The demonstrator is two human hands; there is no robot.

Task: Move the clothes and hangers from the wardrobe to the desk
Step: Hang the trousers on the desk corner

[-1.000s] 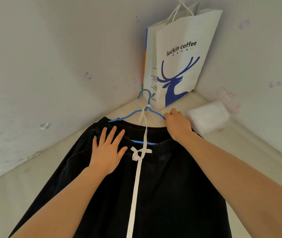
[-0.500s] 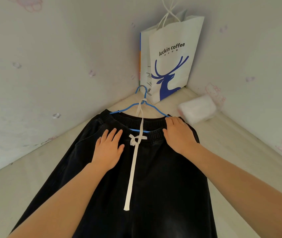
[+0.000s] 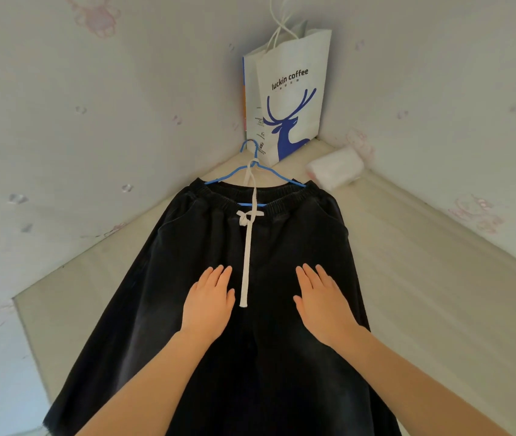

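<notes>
A pair of black trousers [image 3: 187,259] lies flat on the pale desk [image 3: 423,278], waistband towards the corner. A blue wire hanger [image 3: 252,171] sticks out of the waistband, its hook pointing at the wall corner. A white drawstring [image 3: 247,247] runs from the hanger down the middle of the trousers. My left hand [image 3: 209,303] lies flat on the fabric left of the drawstring, fingers straight. My right hand [image 3: 321,305] lies flat on the fabric to the right of it, fingers straight too.
A white paper bag [image 3: 291,99] with a blue deer and "luckin coffee" print stands in the corner behind the hanger. A white soft pack [image 3: 335,171] lies against the right wall. Walls close the desk in on the left and right.
Both hands have slid from the waistband down the trousers towards me. The right hand, which held the hanger's end a second ago, has let go and now lies flat.
</notes>
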